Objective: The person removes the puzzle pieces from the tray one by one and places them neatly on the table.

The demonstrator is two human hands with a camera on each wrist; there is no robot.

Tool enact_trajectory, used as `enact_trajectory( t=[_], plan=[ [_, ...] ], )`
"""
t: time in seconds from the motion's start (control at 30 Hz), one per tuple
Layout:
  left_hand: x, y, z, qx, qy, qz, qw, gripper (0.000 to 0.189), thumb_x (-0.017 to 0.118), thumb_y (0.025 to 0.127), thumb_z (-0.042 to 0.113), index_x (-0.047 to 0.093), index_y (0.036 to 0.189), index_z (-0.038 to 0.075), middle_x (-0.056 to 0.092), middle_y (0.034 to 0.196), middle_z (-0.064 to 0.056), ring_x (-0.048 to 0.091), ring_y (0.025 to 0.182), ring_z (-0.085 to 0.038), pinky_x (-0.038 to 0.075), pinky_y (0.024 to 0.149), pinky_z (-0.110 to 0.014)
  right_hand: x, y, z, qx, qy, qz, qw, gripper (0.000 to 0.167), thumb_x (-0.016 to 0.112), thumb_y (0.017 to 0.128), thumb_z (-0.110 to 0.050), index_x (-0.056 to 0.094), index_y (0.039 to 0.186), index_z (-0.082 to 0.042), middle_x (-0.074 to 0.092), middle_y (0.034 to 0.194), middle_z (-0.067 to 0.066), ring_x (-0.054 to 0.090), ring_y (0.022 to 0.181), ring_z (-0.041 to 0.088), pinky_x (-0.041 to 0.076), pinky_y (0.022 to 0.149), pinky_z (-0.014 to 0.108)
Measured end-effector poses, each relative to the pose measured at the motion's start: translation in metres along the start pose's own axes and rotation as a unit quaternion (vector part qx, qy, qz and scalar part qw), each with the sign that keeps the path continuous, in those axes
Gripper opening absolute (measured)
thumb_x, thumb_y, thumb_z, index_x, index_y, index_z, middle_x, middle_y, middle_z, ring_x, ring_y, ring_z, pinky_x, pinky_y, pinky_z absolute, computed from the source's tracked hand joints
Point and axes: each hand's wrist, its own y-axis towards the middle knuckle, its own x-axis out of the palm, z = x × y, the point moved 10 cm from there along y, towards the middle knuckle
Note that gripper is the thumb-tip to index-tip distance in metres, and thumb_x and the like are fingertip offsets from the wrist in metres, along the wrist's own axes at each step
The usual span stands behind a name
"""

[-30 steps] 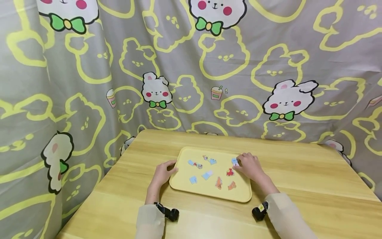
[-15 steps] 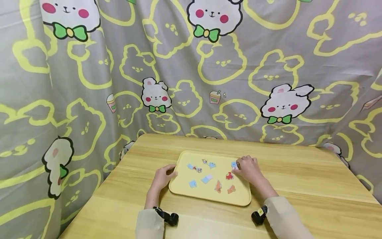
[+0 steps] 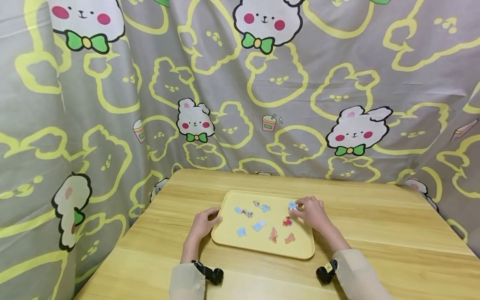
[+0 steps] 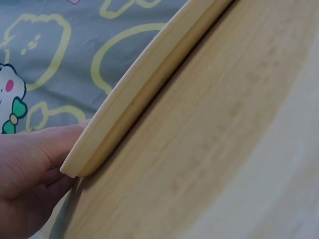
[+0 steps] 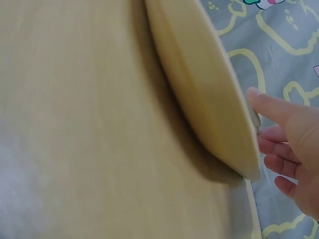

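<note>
A yellow tray (image 3: 258,246) lies on the wooden table with several small puzzle pieces on it. My left hand (image 3: 204,223) grips the tray's left rim, thumb over the edge and fingers at its outer side. Over the tray's right side, my right hand (image 3: 312,212) pinches a light-blue puzzle piece (image 3: 292,205) between thumb and fingers. Only a thin edge of that puzzle piece (image 5: 255,118) shows in the right wrist view. Just below it lies a red puzzle piece (image 3: 287,221). Two orange pieces, one of them a pointed piece (image 3: 273,235), lie near the front rim.
Blue pieces, such as a light-blue piece (image 3: 241,231), and small multicoloured pieces are spread over the tray's left and middle. The wooden table (image 3: 378,233) reaches to a grey curtain (image 3: 240,83) with rabbit prints. A small black camera sits on each wrist.
The head view has tilted a little, so the whole scene sits lower. My right hand has shifted the light-blue piece slightly left and away from the red one. The left hand stays on the rim.
</note>
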Motion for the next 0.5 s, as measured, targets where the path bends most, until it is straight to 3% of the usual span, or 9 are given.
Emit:
enact_trajectory(
  t=[0.17, 0.37, 0.5],
  plan=[
    [0.0016, 0.0001, -0.0012, -0.003, -0.007, -0.003, 1.0, 0.041, 0.071, 0.09, 0.02, 0.064, 0.129, 0.007, 0.064, 0.131, -0.018, 0.054, 0.128, -0.041, 0.043, 0.111, -0.054, -0.002, -0.0006, 0.0037, 0.009, 0.041, 0.009, 0.9991, 0.043, 0.077, 0.082, -0.034, 0.072, 0.109, 0.0, 0.073, 0.096, 0.011, 0.059, 0.089, 0.026, 0.036, 0.082, 0.046],
    [0.0008, 0.0002, -0.0013, -0.004, -0.013, -0.004, 0.9999, 0.041, 0.07, 0.091, 0.021, 0.064, 0.129, 0.007, 0.064, 0.131, -0.018, 0.054, 0.129, -0.04, 0.042, 0.111, -0.053, -0.0059, -0.0007, 0.0062, 0.011, 0.095, 0.026, 0.995, 0.044, 0.077, 0.083, -0.031, 0.071, 0.111, 0.002, 0.072, 0.096, 0.012, 0.054, 0.083, 0.021, 0.041, 0.071, 0.029],
    [0.0012, 0.0002, -0.0006, -0.002, -0.012, -0.007, 0.9999, 0.041, 0.07, 0.091, 0.021, 0.064, 0.129, 0.007, 0.064, 0.131, -0.018, 0.054, 0.128, -0.04, 0.043, 0.111, -0.053, -0.0084, -0.0013, 0.0082, 0.013, 0.106, 0.028, 0.9939, 0.044, 0.077, 0.083, -0.032, 0.071, 0.112, 0.002, 0.072, 0.099, 0.013, 0.055, 0.085, 0.021, 0.042, 0.069, 0.025]
  ],
)
